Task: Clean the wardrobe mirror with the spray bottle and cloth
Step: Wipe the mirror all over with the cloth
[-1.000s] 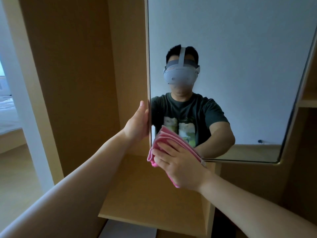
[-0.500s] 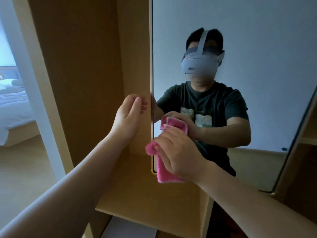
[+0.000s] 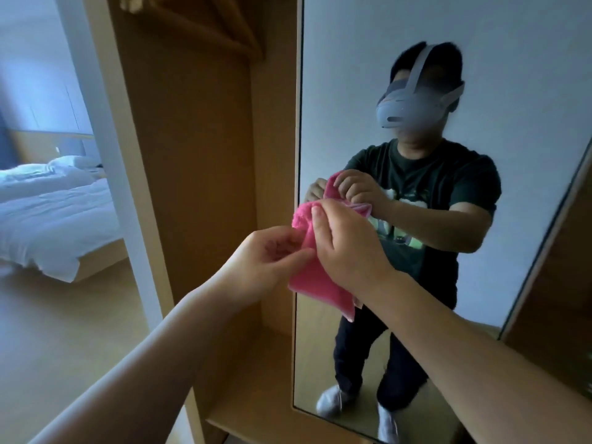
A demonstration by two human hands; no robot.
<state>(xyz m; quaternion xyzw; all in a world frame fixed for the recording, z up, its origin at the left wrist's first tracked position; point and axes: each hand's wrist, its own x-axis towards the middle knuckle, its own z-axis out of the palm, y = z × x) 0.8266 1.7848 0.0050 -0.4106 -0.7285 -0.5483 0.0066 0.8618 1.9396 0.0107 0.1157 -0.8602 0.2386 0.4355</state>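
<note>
A pink cloth (image 3: 317, 283) hangs between both hands in front of the wardrobe mirror's left edge. My right hand (image 3: 346, 248) grips its upper part, fingers curled over the fold. My left hand (image 3: 272, 261) pinches the cloth's left side between thumb and fingers. The tall mirror (image 3: 496, 75) fills the right of the view and reflects a person holding the cloth. No spray bottle is in view.
An open wooden wardrobe compartment (image 3: 198, 155) stands left of the mirror, with a low shelf (image 3: 256, 395) below. Further left, a doorway shows a bed with white bedding (image 3: 48, 213) and a wooden floor.
My left hand has let go of the mirror's edge and moved right to take the cloth. My right hand has lifted the cloth off the glass. The view has pulled back.
</note>
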